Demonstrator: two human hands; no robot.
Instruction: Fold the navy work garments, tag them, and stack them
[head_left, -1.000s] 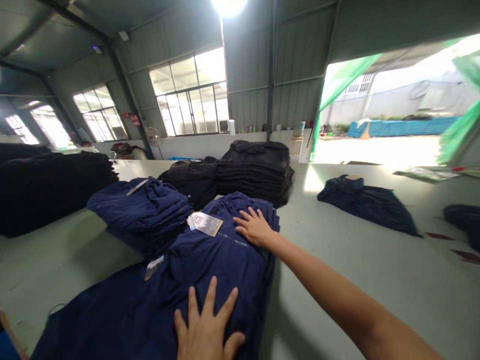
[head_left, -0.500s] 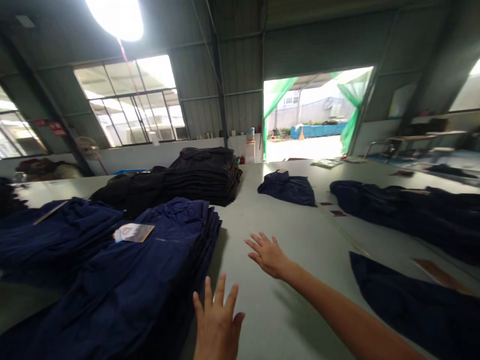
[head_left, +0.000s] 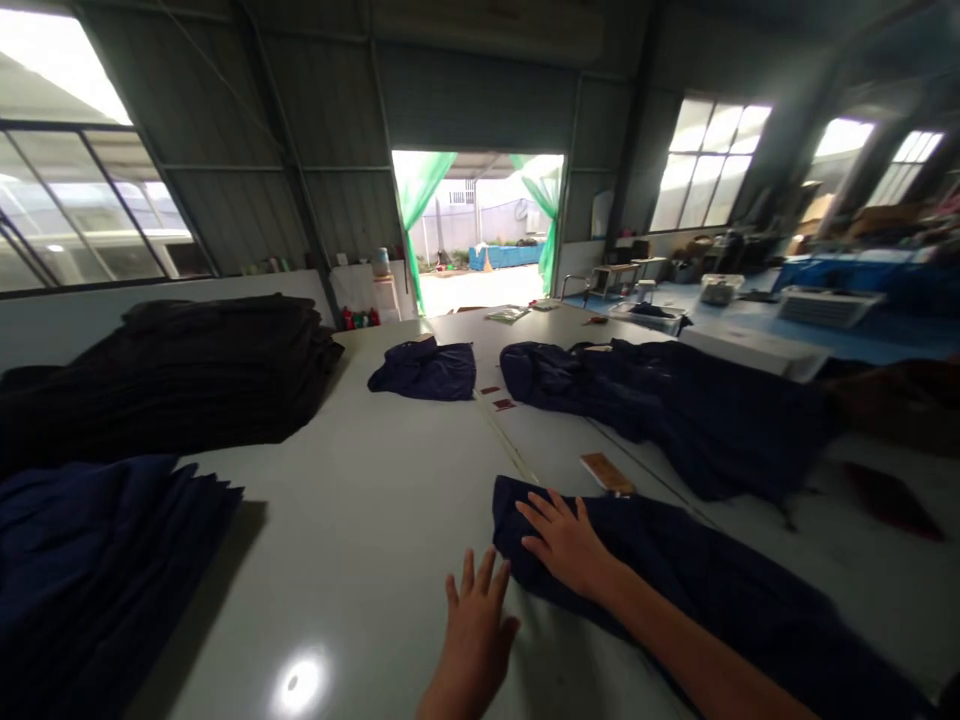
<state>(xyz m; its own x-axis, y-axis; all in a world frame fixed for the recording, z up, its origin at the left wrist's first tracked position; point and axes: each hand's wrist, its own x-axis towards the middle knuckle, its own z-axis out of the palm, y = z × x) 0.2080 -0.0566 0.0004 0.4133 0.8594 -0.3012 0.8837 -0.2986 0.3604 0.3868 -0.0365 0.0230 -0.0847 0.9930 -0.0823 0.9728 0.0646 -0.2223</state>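
Note:
My right hand lies flat with spread fingers on the near end of a dark navy garment spread across the pale table. Just left of that garment's edge, my left hand hovers open over the bare tabletop, fingers apart and holding nothing. A small brown tag lies on the table just beyond the garment.
A stack of folded navy garments sits at the near left and a tall black stack behind it. Farther off lie a small navy piece and a long navy heap. An open doorway with green curtains is at the back.
The view has swung right, away from the navy stack. Both hands left the stack and crossed the table; my right hand now rests on a spread navy garment, my left beside it.

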